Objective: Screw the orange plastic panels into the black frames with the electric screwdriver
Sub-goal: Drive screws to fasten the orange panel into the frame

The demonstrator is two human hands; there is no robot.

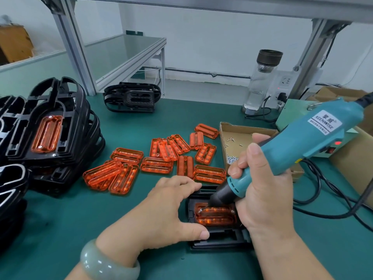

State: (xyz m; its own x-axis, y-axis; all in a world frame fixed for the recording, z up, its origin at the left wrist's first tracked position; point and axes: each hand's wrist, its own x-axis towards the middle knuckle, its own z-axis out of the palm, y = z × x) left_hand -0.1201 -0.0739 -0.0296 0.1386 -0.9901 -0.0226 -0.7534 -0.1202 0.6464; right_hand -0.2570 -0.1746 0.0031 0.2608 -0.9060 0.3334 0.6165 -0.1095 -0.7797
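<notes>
A black frame (pixel 220 238) lies on the green mat in front of me with an orange panel (pixel 216 216) seated in it. My right hand (pixel 262 197) grips a teal electric screwdriver (pixel 306 142), its bit tip on a screw at the panel's left end. My left hand (pixel 167 209) holds the frame's left side, fingers curled over the far edge and thumb on the near edge. Several loose orange panels (pixel 157 164) lie scattered behind. At the left stands a stack of black frames (pixel 66 126), the top one carrying an orange panel.
A cardboard tray (pixel 238 138) with small screws sits right of the panels. A glass bottle (pixel 260 81), a power unit and cables (pixel 314 190) crowd the right side. Another black frame (pixel 132 100) lies at the back. Aluminium posts rise behind.
</notes>
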